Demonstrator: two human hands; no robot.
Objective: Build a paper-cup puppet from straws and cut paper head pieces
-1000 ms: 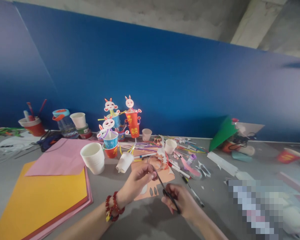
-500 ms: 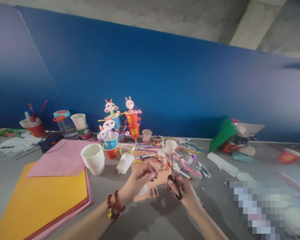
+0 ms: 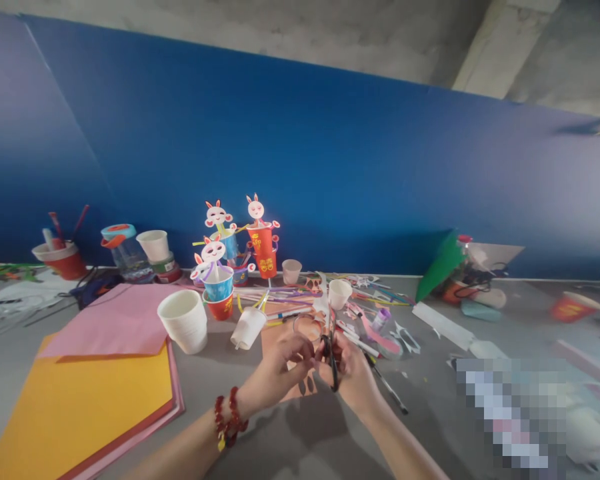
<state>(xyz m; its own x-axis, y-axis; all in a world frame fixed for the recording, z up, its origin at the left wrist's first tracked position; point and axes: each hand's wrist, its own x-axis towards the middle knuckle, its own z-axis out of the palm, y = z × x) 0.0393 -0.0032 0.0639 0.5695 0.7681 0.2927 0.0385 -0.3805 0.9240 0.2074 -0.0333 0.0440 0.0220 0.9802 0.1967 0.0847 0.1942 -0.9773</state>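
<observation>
Dark-handled scissors [image 3: 332, 363] are in my right hand [image 3: 351, 375], blades pointing away from me. My left hand [image 3: 286, 370], with red bead bracelets at the wrist, is pinched closed close beside the right fingers. Whatever sits between its fingertips is too small to make out. Beneath both hands lies a salmon-pink sheet [image 3: 276, 339] with leaf-shaped cut-outs near its lower edge. Just past the left hand a white paper cup [image 3: 249, 328] lies tipped over, yellow strips at its end. A larger white cup [image 3: 183, 321] stands upright to the left.
Rabbit-faced cup figures, one on a red cup [image 3: 263, 248], stand at the back. Pink paper [image 3: 115, 320] and orange paper [image 3: 90, 407] lie left. Beyond my hands are strips, markers, a glue stick [image 3: 381, 319] and a small white cup [image 3: 339, 293]. A pen [image 3: 391, 388] lies right.
My right hand has moved left with the scissors, up against my left hand. The pen at the right now shows more fully. The view has shifted slightly.
</observation>
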